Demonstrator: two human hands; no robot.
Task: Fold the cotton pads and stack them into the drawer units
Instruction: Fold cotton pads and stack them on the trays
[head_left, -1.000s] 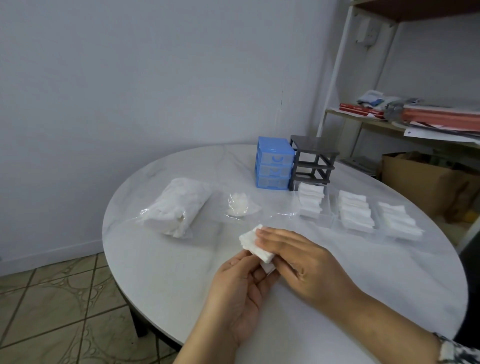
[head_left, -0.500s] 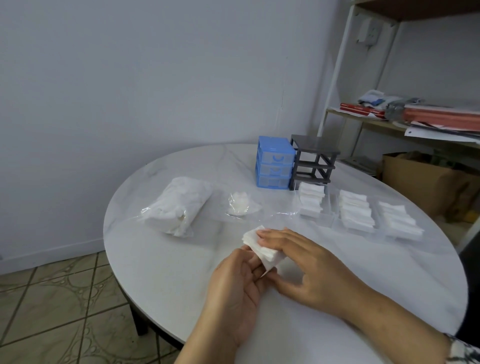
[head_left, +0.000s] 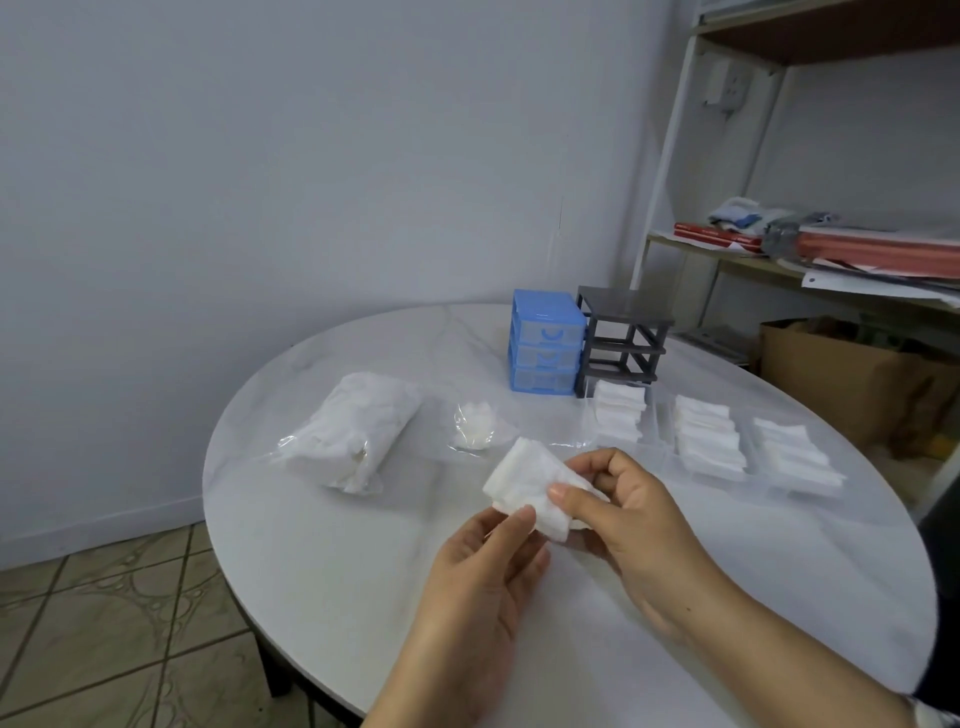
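The left hand covered the near corner of the cotton pad, and the right hand hid its right end. Both grips pinched the pad, held just above the worktop between them. Three clear drawers of folded pads blurred together beside the blue drawer unit and the empty grey frame.

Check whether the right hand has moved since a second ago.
Yes. The right hand has drawn back off the cotton pad toward the clear trays on the right, now pinching its right edge.
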